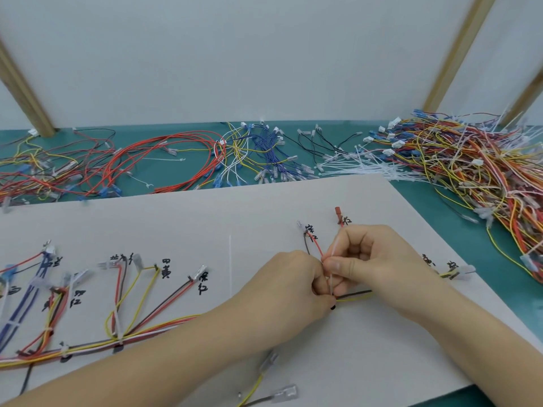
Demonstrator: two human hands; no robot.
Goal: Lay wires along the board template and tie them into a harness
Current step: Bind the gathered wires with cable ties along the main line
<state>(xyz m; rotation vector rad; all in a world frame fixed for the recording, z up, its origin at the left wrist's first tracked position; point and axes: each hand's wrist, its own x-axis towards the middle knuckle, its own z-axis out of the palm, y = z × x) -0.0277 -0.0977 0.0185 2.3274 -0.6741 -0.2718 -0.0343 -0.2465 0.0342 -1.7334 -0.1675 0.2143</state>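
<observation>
Bare hands (296,277), sleeveless forearms

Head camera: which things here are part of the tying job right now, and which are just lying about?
In the job:
left hand
right hand
cable tie both pinch
laid wires
board

Lying about:
tangled pile
spare ties
red wires
blue wires
</observation>
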